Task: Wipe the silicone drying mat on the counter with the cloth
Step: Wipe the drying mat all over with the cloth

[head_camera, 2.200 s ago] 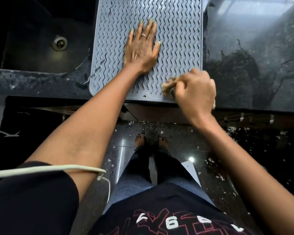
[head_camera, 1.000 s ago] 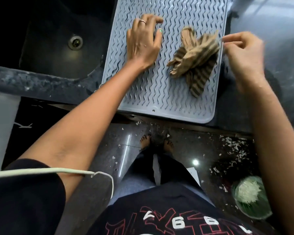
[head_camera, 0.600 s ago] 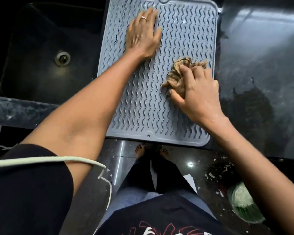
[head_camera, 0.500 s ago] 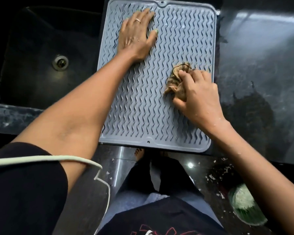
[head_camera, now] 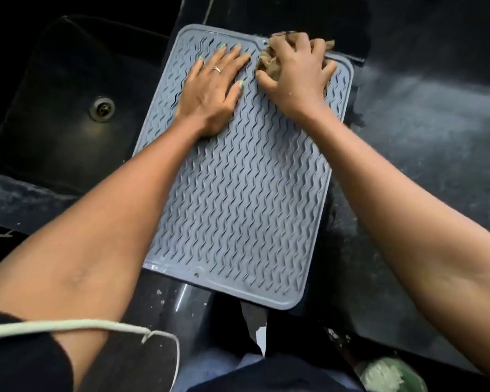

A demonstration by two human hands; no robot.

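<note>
Item: silicone drying mat (head_camera: 238, 199), grey-blue, rectangular, ribbed with wavy raised lines. Location: dark stone counter (head_camera: 425, 142), just right of a black sink (head_camera: 68, 103) with a round drain (head_camera: 102, 108). Orientation: long axis runs from the person outward, tilted a little so the far end leans right; short edges near and far. Near edge overhangs the counter front; a small hole sits at the middle of each short edge.

Item: cloth (head_camera: 269, 62), brown, bunched. Location: far right corner of the mat, partly spilling past the far edge. Mostly covered by the hand above it; only crumpled folds show at the left and top.

Item: right hand (head_camera: 297, 72). Fingers spread and curled down over the cloth, pressing and gripping it against the mat.

Item: left hand (head_camera: 212, 89). Flat, palm down, fingers extended toward the far edge, holding nothing; rests on the far left part of the mat just beside the cloth. Ring on one finger; nails painted pale green.

Item: green round object (head_camera: 391, 374), floor level, lower right; identity unclear.
</note>
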